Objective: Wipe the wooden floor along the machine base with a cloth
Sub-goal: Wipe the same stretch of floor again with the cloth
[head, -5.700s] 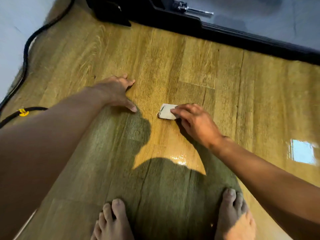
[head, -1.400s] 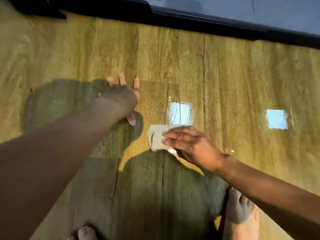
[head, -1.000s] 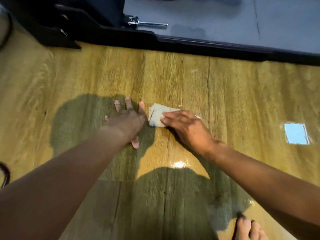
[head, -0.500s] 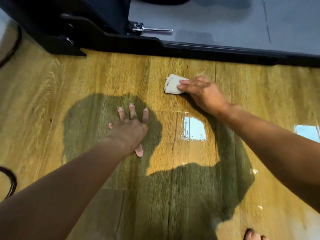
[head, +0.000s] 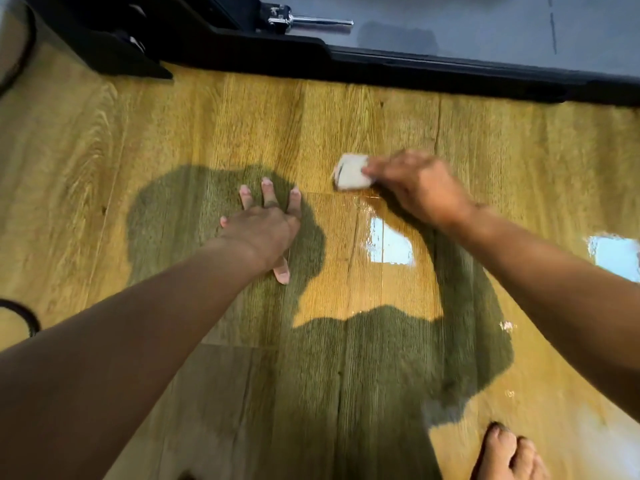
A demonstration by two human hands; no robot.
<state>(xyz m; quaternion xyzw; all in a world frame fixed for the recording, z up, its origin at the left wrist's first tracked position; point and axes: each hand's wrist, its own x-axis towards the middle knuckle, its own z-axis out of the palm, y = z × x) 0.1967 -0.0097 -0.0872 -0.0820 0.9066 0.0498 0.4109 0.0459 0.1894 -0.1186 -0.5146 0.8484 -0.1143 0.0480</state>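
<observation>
A small folded white cloth (head: 351,172) lies on the glossy wooden floor (head: 104,150), a short way in front of the black machine base (head: 415,69). My right hand (head: 419,187) presses the cloth down with its fingertips and covers the cloth's right end. My left hand (head: 265,226) rests flat on the floor to the left of the cloth, fingers spread, holding nothing. The right hand and cloth are blurred by motion.
The machine's grey deck (head: 485,26) and a metal pin (head: 311,21) lie behind the base rail. A black foot (head: 114,53) of the machine juts out at the upper left. A black cable (head: 20,315) loops at the left edge. My bare toes (head: 507,455) show at the bottom right.
My right hand has slid the cloth back toward me, away from the machine base. My left hand stays planted on the floor.
</observation>
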